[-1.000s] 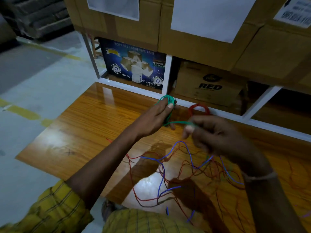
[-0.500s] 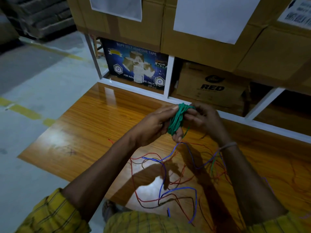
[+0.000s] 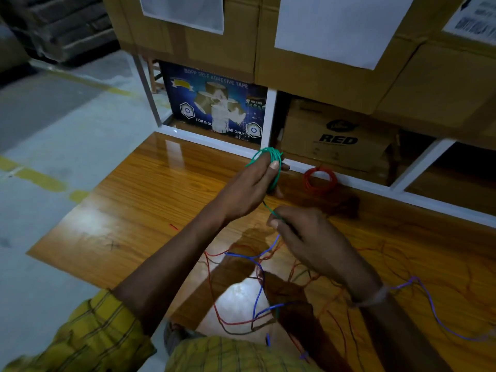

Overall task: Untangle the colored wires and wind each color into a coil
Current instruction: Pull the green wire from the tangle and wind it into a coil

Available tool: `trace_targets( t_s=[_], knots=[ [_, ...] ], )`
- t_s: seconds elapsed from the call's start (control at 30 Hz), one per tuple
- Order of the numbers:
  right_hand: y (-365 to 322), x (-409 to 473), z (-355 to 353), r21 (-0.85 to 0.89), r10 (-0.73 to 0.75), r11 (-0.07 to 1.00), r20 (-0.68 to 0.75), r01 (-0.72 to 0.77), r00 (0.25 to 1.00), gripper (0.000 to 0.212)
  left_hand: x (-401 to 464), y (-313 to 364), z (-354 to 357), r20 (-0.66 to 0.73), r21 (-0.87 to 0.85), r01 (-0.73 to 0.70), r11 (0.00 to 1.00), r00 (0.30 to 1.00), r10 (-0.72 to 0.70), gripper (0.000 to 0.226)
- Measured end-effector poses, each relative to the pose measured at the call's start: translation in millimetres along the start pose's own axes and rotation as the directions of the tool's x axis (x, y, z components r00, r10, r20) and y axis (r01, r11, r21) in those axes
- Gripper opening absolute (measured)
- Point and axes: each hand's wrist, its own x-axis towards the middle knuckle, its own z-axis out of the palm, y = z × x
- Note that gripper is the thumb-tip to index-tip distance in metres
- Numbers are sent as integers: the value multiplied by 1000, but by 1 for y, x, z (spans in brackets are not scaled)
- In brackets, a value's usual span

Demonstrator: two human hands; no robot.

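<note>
**Green wire mid-wind, red coil parked**

Wood table (image 3: pixel 139 210) fills most of the view; boxes on the shelf at the far edge, incl. tape carton (image 3: pixel 214 103) far-left and "RED" box (image 3: pixel 335 135) to its right.

Loose tangle (image 3: pixel 257 285) of red/blue/dark wires lies near-center on the tabletop, w/ a blue strand (image 3: pixel 429 304) trailing off to the right.

Left hand (image 3: pixel 249 183) is raised over the far-center of the table, fingers extended w/ green coil (image 3: pixel 273 159) looped round them.

Right hand (image 3: pixel 308 237) sits nearer, just right of the left, thumb + fingers pinching the green wire tail (image 3: pixel 269 209) that runs up to the coil.

Red coil (image 3: pixel 319 179) lies flat at the far edge, right of the left hand, apart from both hands.
</note>
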Motion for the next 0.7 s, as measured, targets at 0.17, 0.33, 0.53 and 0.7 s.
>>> trace_targets(
  t_s=[0.17, 0.33, 0.53, 0.7],
  knots=[
    [-4, 9, -62, -112, -15, 994, -58, 8, 998, 14, -5, -3, 6, 102, 292, -70, 954, 994, 42, 32],
    [20, 31, -96, -162, -31, 987, -90, 16, 995, 9, -13, 7, 0, 267, -83, 50, 995, 963, -27, 28],
    [46, 42, -88, -104, -104, 992, -283, 77, 953, 6, -10, 8, -6, 313, -569, 162, 806, 949, 30, 48],
    [62, 42, -49, 87, 39, 996, -412, -3, 910, 7, -8, 16, -8, 313, -879, 265, 396, 948, 61, 56]
  ],
)
